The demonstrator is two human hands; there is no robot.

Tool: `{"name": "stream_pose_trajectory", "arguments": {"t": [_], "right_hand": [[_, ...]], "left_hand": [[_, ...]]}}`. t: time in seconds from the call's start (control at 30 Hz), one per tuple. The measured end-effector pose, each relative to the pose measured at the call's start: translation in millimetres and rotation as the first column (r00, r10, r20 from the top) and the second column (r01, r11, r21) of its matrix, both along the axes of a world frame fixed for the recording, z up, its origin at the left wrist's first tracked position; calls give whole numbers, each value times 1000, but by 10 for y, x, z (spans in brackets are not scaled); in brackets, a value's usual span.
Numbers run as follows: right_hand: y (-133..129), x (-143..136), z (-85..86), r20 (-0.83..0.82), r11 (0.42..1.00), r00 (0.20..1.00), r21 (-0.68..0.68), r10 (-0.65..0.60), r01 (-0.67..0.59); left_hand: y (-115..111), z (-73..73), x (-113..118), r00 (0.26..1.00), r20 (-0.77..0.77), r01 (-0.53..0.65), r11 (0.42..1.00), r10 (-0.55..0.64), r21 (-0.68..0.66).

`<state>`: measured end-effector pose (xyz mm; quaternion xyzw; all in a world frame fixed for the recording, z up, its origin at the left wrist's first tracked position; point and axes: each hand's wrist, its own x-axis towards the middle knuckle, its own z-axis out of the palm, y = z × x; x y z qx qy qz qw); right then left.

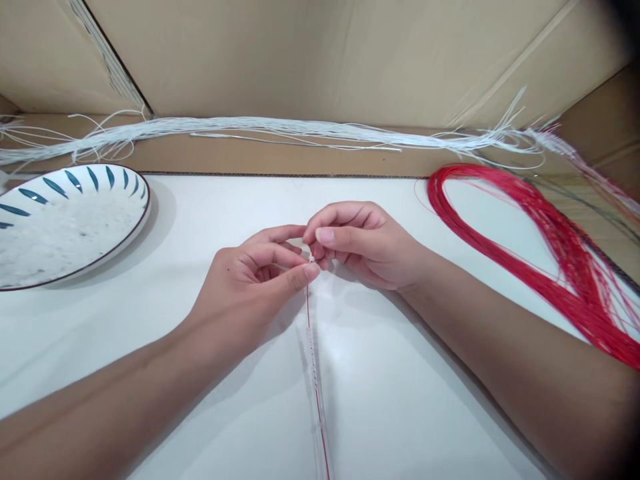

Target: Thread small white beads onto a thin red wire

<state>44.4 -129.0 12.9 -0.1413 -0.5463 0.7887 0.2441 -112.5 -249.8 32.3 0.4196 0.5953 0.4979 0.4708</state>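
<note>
both forearms reach in from the lower corners and slant inward, so the hands meet near the middle, above the white bench (400, 400). the left hand (255, 273) is held with its back toward the camera, the wrist fairly straight, thumb stretched along the near side and fingers bent loosely; its grip is closed on the red cord (308, 307), right by a small white bead (312, 259). the right hand (367, 243) faces it, index finger arched over, thumb laid flat beneath and the other fingers curled under. its fingertips come together just above the bead, but i cannot tell whether this grip is pinching the cord's upper end. below the left thumb the cord runs down toward the near edge, with a row of small clear beads (312, 353) on it. a patterned plate (70, 220) stands to the left, a looped red bundle (505, 247) to the right.
</note>
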Motion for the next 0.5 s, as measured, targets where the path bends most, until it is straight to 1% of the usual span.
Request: {"name": "stream_pose_trajectory", "arguments": {"t": [0.27,0.5], "right_hand": [[8,22,14,126,983,992,182,3,-26],[-14,9,30,166,964,985,251,42,-84]], "left_hand": [[-8,25,6,995,-104,-9,999,5,-39],[15,7,16,998,-64,-26,999,23,-41]]}}
